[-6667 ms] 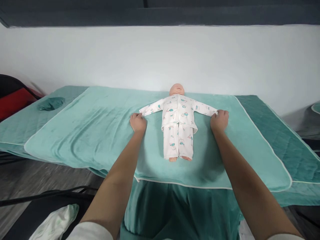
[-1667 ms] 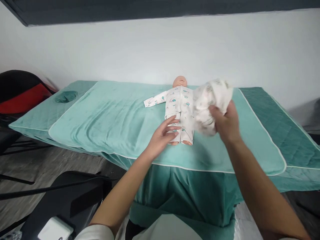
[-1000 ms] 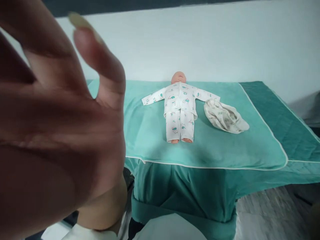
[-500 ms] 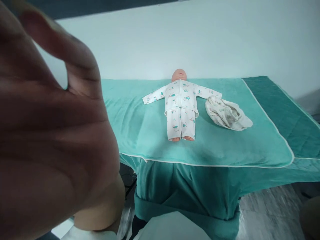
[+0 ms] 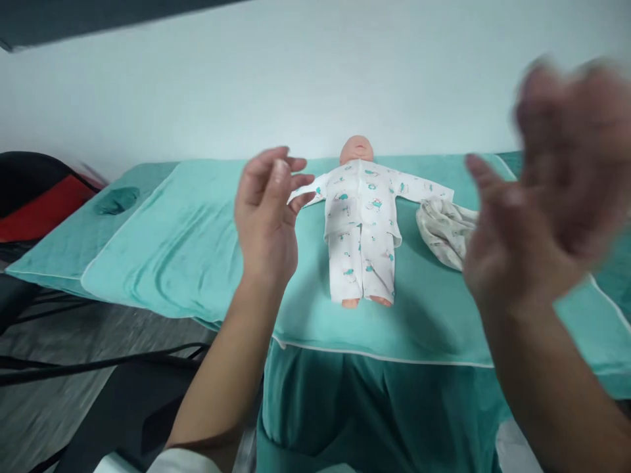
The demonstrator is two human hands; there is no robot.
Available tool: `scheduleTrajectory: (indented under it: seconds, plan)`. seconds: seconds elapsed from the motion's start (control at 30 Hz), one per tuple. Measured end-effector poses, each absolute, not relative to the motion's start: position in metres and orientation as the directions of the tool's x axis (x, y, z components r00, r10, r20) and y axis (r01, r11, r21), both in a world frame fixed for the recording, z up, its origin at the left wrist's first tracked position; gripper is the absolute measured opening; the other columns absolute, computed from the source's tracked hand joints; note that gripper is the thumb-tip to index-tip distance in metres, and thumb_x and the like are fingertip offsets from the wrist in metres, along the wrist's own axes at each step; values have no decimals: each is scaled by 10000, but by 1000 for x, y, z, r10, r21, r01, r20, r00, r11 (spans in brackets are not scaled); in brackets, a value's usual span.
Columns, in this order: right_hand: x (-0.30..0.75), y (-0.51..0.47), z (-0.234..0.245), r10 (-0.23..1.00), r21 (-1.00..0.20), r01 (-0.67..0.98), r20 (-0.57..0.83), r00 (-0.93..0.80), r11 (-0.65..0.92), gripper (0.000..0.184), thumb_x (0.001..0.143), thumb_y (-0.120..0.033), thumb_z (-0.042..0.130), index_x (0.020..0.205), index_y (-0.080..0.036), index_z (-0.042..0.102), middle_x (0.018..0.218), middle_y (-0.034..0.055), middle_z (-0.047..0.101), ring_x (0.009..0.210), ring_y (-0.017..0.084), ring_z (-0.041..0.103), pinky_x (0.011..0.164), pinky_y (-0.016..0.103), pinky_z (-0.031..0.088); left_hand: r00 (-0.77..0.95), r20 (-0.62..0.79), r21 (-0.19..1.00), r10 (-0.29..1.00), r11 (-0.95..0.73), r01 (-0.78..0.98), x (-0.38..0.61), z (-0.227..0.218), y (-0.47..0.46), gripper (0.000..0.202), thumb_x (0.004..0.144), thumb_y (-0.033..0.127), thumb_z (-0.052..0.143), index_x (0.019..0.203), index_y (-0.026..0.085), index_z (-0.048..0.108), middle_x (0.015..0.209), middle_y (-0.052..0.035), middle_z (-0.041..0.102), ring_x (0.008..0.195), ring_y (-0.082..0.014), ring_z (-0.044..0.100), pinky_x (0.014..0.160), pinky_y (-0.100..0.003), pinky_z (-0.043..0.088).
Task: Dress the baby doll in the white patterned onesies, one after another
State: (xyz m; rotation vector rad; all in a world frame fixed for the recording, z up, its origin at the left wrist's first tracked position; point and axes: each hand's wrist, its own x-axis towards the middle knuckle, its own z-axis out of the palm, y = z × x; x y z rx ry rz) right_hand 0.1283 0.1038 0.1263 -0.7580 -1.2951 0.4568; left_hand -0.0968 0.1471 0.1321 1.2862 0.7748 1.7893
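Note:
A baby doll point(image 5: 357, 150) lies on its back on the green padded bed point(image 5: 211, 236), dressed in a white printed top point(image 5: 365, 194) and matching trousers point(image 5: 362, 263). My left hand point(image 5: 270, 210) is raised in front of the doll's sleeve on the left, fingers apart and curved, with nothing in it. On the right my right hand point(image 5: 547, 190) is up in the air, smeared by motion, its thumb and fingers spread and no object visible in it. Behind it, partly hidden, a bundled white printed cloth point(image 5: 446, 230) rests beside the doll's other sleeve.
A black chair with a red part point(image 5: 46, 207) stands at the far left. Dark thin bars point(image 5: 108, 364) and a black seat-like surface point(image 5: 118, 414) are at lower left. A white wall point(image 5: 296, 79) rises behind the bed.
My left hand has moved from close before the camera to above the bed, near the doll. My right hand has come into view on the right. The camera view has shifted left.

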Motion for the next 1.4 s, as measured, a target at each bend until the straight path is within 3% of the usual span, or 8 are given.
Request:
scheduleTrajectory:
  seconds: [0.1,0.2,0.3,0.43,0.5,0.6,1.03,1.4]
  plan:
    - [120,183,96,634,-666,150,743,213,730,434,906,-224,628,1323,-347,628,1431,-10,567,1390,234,503,1122,466,486,-222,351,921,910,-379,-96,-92,85,217,280,912,477,658,1095,266,668,1102,-29,710,972,-156,694,830,-278,567]
    - [113,274,63,717,-768,211,640,277,604,306,908,-218,579,1208,-244,628,1300,43,645,1255,219,596,1119,503,470,-204,328,945,922,-322,63,-77,54,285,238,900,399,659,1068,233,690,1082,-39,733,1014,-158,682,906,-287,552]
    - [111,335,39,798,-834,276,544,258,478,181,883,-243,550,1038,-225,641,1118,42,692,1121,217,638,1038,461,506,-130,399,908,908,-372,191,-56,38,338,190,914,289,611,1049,200,711,1116,-56,739,1061,-161,671,997,-305,523]
    - [113,348,24,914,-903,316,360,188,291,198,845,-280,576,999,-219,684,1005,25,717,967,204,644,933,400,520,47,444,826,895,-430,366,-40,25,367,248,942,229,540,1099,182,726,1195,-80,715,1158,-184,646,1085,-348,485]
    - [113,341,23,938,-915,318,309,156,248,212,851,-297,579,1007,-217,697,1003,24,724,914,194,638,905,387,512,137,445,781,885,-459,423,-40,21,367,291,971,249,501,1146,188,725,1260,-87,690,1221,-191,620,1142,-370,447]
    - [111,336,24,932,-896,341,343,119,286,219,874,-293,551,1022,-218,694,1104,36,723,1004,207,632,944,393,490,196,422,743,885,-461,485,-43,20,364,333,1001,276,455,1202,225,715,1348,-74,652,1294,-199,577,1186,-396,409]
    - [109,338,24,928,-889,364,346,138,277,222,865,-283,538,1021,-221,682,1083,43,704,1025,225,611,968,423,476,74,387,842,919,-385,378,-41,19,362,227,934,247,574,1097,205,727,1262,-73,668,1234,-200,611,1070,-359,502]
    - [108,341,21,914,-887,342,378,148,312,198,863,-281,549,967,-233,711,1136,39,715,1096,225,625,981,422,481,119,387,825,914,-401,398,-42,19,363,266,964,255,528,1108,243,751,1291,-60,667,1263,-204,596,1169,-408,441]
